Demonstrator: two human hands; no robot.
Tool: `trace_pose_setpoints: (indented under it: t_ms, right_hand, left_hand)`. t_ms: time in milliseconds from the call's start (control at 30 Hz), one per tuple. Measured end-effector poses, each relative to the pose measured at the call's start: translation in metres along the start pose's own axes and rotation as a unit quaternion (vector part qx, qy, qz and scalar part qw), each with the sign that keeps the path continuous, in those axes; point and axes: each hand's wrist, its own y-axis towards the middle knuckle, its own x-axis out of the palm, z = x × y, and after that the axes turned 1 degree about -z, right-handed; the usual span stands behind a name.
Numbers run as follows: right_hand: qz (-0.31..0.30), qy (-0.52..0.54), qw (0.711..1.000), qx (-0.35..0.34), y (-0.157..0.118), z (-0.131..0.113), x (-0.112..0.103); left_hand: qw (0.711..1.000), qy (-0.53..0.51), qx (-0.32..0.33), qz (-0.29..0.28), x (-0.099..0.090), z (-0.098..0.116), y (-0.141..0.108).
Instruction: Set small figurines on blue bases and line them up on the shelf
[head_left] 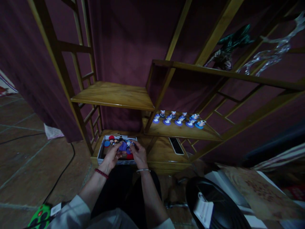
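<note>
A shallow white-edged box (101, 152) on the bottom shelf holds several small figurines with red, blue and purple parts. Over its middle, my left hand (112, 156) has its fingers round a purple-based figurine (123, 146). My right hand (138, 154) is at the box's right side, its fingers closed on a white and blue figurine (129, 144). The two hands are close together, and their fingers partly hide both pieces. Several figurines on purple and blue bases (179, 120) stand in rows on the shelf to the right.
A phone (176, 146) lies on the bottom shelf (159, 149). Above the box is a wooden shelf (114, 94). Glass-like ornaments (274, 54) stand at upper right. A black stool (221, 206) is at lower right, a green object (40, 218) at lower left.
</note>
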Motion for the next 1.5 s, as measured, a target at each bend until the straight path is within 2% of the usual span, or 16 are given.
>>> trace_pose_setpoints:
  t_ms: [100, 367, 633, 933, 1100, 1267, 1500]
  right_hand:
    - [0.018, 0.007, 1.000, -0.009, -0.001, -0.002, -0.003]
    - [0.004, 0.061, 0.998, 0.005, -0.004, 0.004, -0.003]
    - [0.005, 0.004, 0.999, -0.043, -0.003, 0.013, -0.005]
    - [0.013, -0.021, 0.999, -0.049, -0.004, 0.011, -0.008]
    - [0.017, -0.024, 0.998, -0.059, -0.006, 0.008, -0.011]
    - [0.016, -0.008, 0.999, -0.046, -0.007, 0.006, -0.010]
    - [-0.004, 0.022, 0.999, -0.030, -0.007, 0.009, -0.009]
  left_hand:
    - [1.000, -0.002, 0.003, 0.012, 0.001, 0.002, -0.002]
    - [0.999, -0.017, 0.030, -0.012, 0.005, 0.000, -0.002]
    - [0.995, -0.079, 0.050, -0.036, 0.010, -0.004, -0.004]
    - [0.992, -0.103, 0.041, -0.058, 0.012, -0.002, -0.008]
    - [0.992, -0.097, 0.040, -0.068, 0.014, 0.001, -0.012]
    - [0.994, -0.084, 0.044, -0.052, 0.017, 0.002, -0.015]
    - [0.992, -0.061, 0.064, -0.087, 0.013, 0.000, -0.012]
